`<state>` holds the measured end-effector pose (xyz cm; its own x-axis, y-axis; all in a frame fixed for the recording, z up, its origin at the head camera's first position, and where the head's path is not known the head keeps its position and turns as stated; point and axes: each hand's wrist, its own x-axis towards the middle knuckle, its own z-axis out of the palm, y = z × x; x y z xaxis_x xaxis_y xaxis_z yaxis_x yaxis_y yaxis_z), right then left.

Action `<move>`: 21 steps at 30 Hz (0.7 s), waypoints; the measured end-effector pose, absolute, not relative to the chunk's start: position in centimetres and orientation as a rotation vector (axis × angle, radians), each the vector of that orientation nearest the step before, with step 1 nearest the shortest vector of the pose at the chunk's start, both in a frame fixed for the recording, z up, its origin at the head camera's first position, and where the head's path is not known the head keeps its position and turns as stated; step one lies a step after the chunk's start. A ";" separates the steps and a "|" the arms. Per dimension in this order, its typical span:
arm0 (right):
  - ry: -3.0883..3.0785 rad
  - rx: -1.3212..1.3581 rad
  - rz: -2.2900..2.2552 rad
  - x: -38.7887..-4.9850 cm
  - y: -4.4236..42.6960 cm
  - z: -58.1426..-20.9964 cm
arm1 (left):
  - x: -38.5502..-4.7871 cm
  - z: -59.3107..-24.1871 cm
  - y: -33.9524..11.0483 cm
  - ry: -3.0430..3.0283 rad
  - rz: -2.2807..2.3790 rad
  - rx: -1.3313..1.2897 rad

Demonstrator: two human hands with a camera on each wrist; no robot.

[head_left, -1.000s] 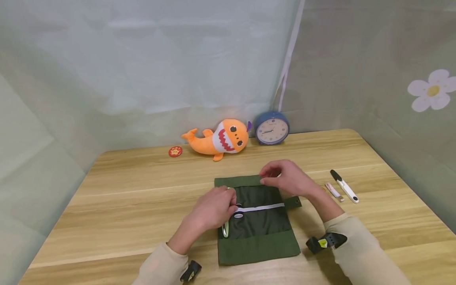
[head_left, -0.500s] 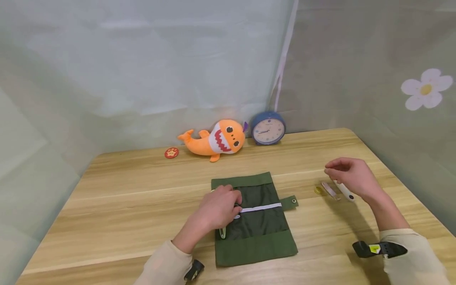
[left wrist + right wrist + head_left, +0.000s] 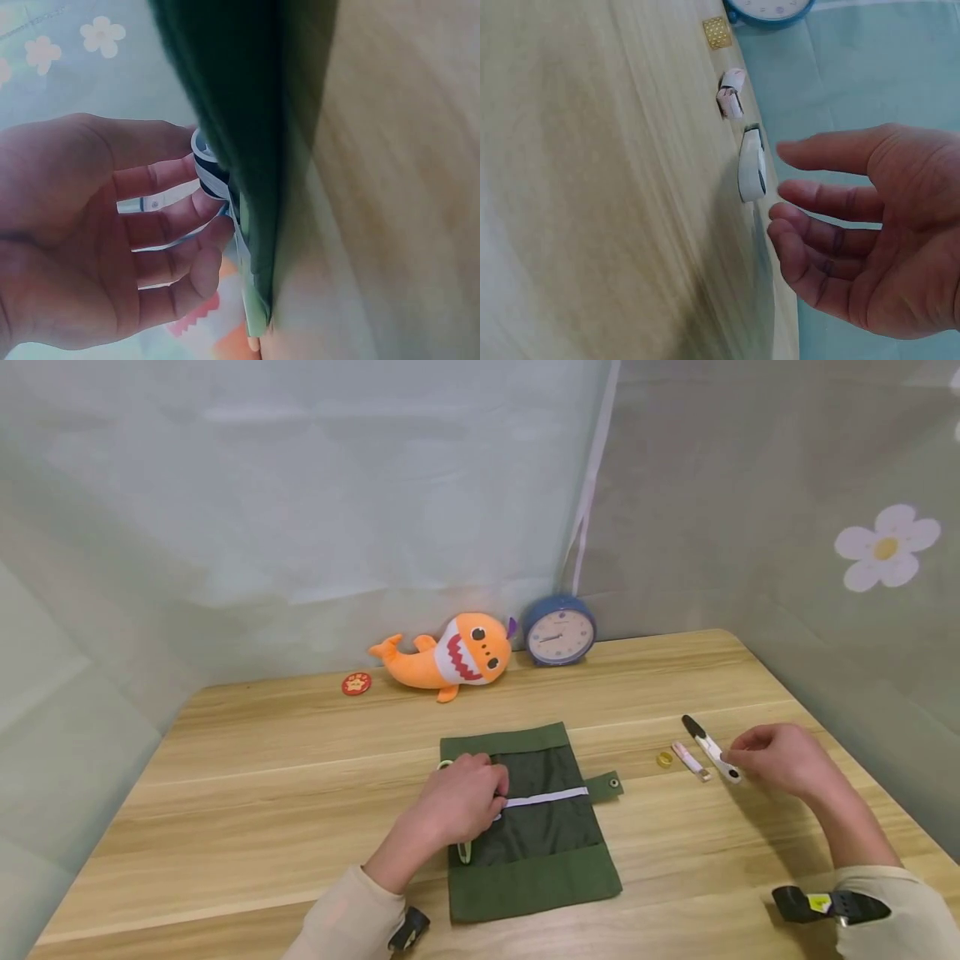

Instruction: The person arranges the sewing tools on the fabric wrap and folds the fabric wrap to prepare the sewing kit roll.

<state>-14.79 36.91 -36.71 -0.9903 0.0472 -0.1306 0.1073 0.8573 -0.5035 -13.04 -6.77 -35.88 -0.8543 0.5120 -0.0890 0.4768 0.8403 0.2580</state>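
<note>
Right hand (image 3: pixel 783 758) beside the white tool (image 3: pixel 708 747), left hand (image 3: pixel 461 797) at the roll

White tool: on the tabletop (image 3: pixel 300 818), right side, well apart from the green fabric roll (image 3: pixel 536 883). Long axis slants: black end away from me and to the left, white end nearer me and to the right. My right hand is much the nearer, coming at it from its right, fingertips by the white end.

The head view has fingertips overlapping the tool; the right-wrist view shows a small gap. Not touching, I judge. Right thumb and fingers are loosely bent, apart, nothing between them. The relation that counts: fingers reach in across that slanted axis, so the thumb and fingers need to straddle the narrow body.

Left hand: over the left part of the roll, fingers curled, thumb and fingertips seeming to pinch the white elastic band (image 3: pixel 546 797). A pale green item (image 3: pixel 466 853) shows below that hand, lying along the roll's left edge.

Left of the white tool, near it: a pink-and-white stick (image 3: pixel 688 760), roughly parallel, then a small gold ring-like piece (image 3: pixel 664 760). Snap tab (image 3: pixel 604 786) points right from the roll.

Far edge: red badge (image 3: pixel 356 684), orange plush shark (image 3: pixel 420 670), blue clock (image 3: pixel 560 637).
</note>
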 end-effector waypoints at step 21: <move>2.909 0.220 -0.754 -15.0 36.1 -37.8 | -12.9 -36.3 -6.3 2.887 0.309 0.804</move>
<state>-15.04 36.08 -37.80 -0.9812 0.1086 -0.1597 0.1725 0.8648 -0.4716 -12.87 -6.33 -36.27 -0.8497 0.5228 -0.0688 0.4964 0.8370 0.2301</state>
